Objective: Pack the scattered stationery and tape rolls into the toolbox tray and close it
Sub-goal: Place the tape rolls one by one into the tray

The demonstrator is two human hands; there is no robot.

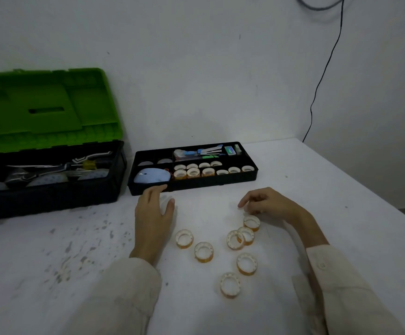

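Seven loose tape rolls lie on the white table in the lower centre of the frame, all outside the tray. Two of them, right of the group's middle, touch, one tilted against the other.

The black tray sits at centre frame, just right of the toolbox and apart from it. Its front right compartments hold packed tape rolls. A blue mouse occupies the front left compartment. A stapler and a small box lie in the rear compartment.

The toolbox stands at the left of the frame with its green lid raised against the wall. Tools are visible in its black base; individual items cannot be made out.

The left hand is palm down at centre frame, fingers straight and slightly spread, holding nothing. Its fingertips reach the tray's front wall below the mouse; contact cannot be confirmed.

The right hand is right of centre, just above the uppermost loose roll. Its fingers are loosely curled, the index finger points left, and nothing is seen in its grip. Contact with that roll cannot be confirmed.

A dark cable runs down the wall at upper right.
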